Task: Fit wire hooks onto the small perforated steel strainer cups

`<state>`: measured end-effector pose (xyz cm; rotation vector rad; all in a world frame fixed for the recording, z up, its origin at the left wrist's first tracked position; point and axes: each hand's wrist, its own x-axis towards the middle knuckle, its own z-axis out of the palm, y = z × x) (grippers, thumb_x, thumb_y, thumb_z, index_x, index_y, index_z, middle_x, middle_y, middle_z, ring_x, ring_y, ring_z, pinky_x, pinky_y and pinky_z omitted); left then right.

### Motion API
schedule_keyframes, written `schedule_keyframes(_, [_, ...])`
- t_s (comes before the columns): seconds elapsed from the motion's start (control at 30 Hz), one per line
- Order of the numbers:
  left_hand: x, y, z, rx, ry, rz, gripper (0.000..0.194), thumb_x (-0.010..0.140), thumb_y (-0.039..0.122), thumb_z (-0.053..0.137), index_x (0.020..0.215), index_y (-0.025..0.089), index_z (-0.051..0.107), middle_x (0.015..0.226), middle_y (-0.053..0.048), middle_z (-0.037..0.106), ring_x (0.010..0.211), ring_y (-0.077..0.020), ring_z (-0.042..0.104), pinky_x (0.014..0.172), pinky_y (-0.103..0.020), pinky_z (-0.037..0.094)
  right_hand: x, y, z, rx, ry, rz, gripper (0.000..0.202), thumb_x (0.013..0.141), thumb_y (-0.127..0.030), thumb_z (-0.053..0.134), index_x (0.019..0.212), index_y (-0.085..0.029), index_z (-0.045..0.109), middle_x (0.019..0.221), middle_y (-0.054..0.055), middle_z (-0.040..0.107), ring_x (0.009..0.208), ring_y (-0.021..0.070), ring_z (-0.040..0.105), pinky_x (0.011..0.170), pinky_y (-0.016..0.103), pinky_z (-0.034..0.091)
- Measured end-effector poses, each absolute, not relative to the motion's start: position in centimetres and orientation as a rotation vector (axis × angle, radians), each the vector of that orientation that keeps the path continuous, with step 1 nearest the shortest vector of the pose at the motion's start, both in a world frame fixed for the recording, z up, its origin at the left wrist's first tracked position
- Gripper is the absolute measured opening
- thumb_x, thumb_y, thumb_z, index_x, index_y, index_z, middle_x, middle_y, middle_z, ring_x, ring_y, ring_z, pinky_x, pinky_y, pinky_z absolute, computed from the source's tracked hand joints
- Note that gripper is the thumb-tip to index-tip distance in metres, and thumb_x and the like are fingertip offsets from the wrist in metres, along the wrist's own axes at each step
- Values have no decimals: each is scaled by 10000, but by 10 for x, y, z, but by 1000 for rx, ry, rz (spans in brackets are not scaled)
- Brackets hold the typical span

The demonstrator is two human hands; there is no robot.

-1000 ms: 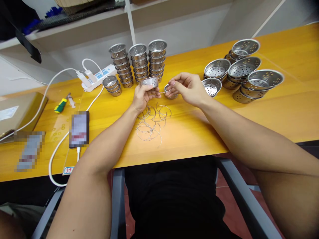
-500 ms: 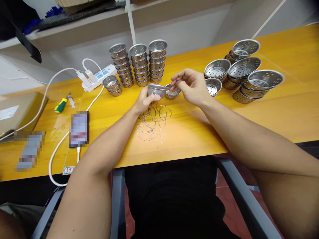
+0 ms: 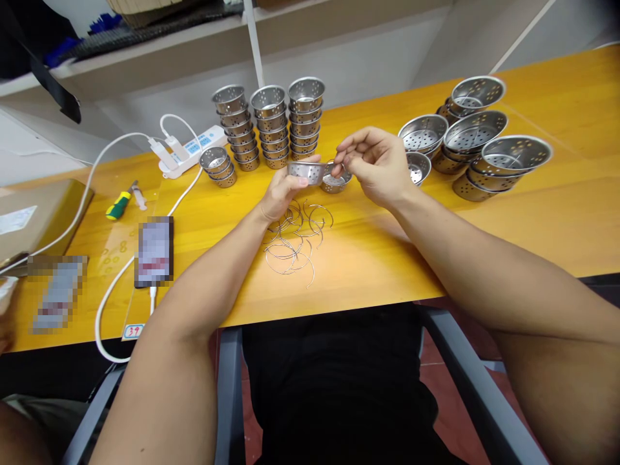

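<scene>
My left hand (image 3: 279, 191) grips a small perforated metal cup (image 3: 305, 172) just above the yellow table (image 3: 368, 258). My right hand (image 3: 378, 165) is at the cup's right rim, its thumb and fingers pinched; a thin wire seems to be between them, though it is too fine to tell for sure. Right behind the fingers another small perforated cup (image 3: 336, 182) stands on the table. A loose heap of curved wire rings (image 3: 295, 239) lies just under my hands.
Three stacks of small perforated cups (image 3: 268, 126) stand behind, with a short stack (image 3: 217, 166) to their left. Larger perforated bowls (image 3: 477, 152) are piled on the right. On the left lie a power strip (image 3: 191, 148), white cables, a screwdriver (image 3: 117, 205), a phone (image 3: 154, 250) and a cardboard box (image 3: 33, 216).
My left hand has turned the cup from upright to lying sideways and lowered it a little. My right hand has shifted right and up and closed in on the cup's rim.
</scene>
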<state>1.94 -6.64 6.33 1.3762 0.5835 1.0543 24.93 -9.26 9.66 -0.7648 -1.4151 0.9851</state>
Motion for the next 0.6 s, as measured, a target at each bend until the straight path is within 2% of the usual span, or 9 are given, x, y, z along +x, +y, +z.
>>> schedule_keyframes(0.13, [19, -68, 66, 1386, 542, 999, 665, 695, 643, 888, 1198, 211, 836, 1301, -152, 891, 1427, -417, 798, 1306, -589, 602, 250, -92, 98, -679, -1376, 1117, 239, 887, -428, 945, 861, -289, 752, 814, 14, 744, 652, 193, 712, 677, 425, 713])
schedule_keyframes(0.23, [18, -72, 71, 1376, 500, 924, 628, 715, 644, 884, 1154, 196, 845, 1271, -154, 895, 1346, -404, 829, 1219, -570, 662, 250, -92, 100, -655, -1355, 1179, 282, 884, -477, 961, 821, -280, 769, 770, 16, 744, 597, 178, 680, 607, 395, 672])
schedule_keyframes(0.33, [18, -75, 74, 1337, 488, 940, 607, 706, 619, 907, 1133, 192, 845, 1226, -134, 903, 1209, -344, 855, 1116, -504, 702, 252, -91, 99, -679, -1371, 1174, 335, 848, -515, 1011, 825, -274, 780, 744, 5, 753, 566, 170, 673, 556, 365, 632])
schedule_keyframes(0.53, [22, -73, 69, 1351, 511, 1000, 629, 672, 607, 944, 1114, 176, 828, 1111, -106, 901, 1071, -288, 848, 1016, -441, 707, 262, -83, 86, -753, -1655, 1104, 546, 830, -681, 1049, 1084, -247, 837, 715, 5, 770, 594, 199, 709, 603, 379, 640])
schedule_keyframes(0.6, [23, -69, 65, 1384, 496, 1000, 641, 657, 618, 960, 1113, 185, 832, 1098, -97, 899, 1062, -287, 846, 1033, -448, 700, 265, -80, 81, -756, -1739, 1075, 577, 845, -722, 1027, 1084, -228, 845, 755, 26, 784, 636, 194, 703, 632, 372, 623])
